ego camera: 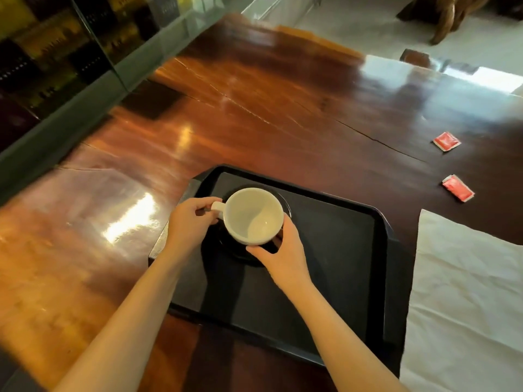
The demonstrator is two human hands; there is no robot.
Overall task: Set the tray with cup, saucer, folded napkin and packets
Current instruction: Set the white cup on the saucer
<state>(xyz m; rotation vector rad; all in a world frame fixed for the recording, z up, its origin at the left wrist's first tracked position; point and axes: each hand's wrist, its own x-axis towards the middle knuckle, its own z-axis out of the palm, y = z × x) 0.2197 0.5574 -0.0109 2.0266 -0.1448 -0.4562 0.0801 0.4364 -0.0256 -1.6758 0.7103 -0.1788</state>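
Note:
A black tray (339, 250) lies on the wooden table in front of me. On its far left part sits a dark saucer (226, 250), and a white empty cup (253, 215) stands upright on it. My left hand (189, 222) pinches the cup's handle. My right hand (283, 247) touches the cup's near right side and the saucer's edge. A white unfolded napkin (467, 292) lies flat to the right of the tray. Two red packets (446, 141) (458, 188) rest on the table beyond the napkin.
The glossy wooden table (254, 114) stretches ahead, with a crack across it. A glass-fronted cabinet (70, 52) runs along the left side. A dark square mat (151, 99) lies near the cabinet. Pale floor and a carved wooden piece (447, 12) show at the far right.

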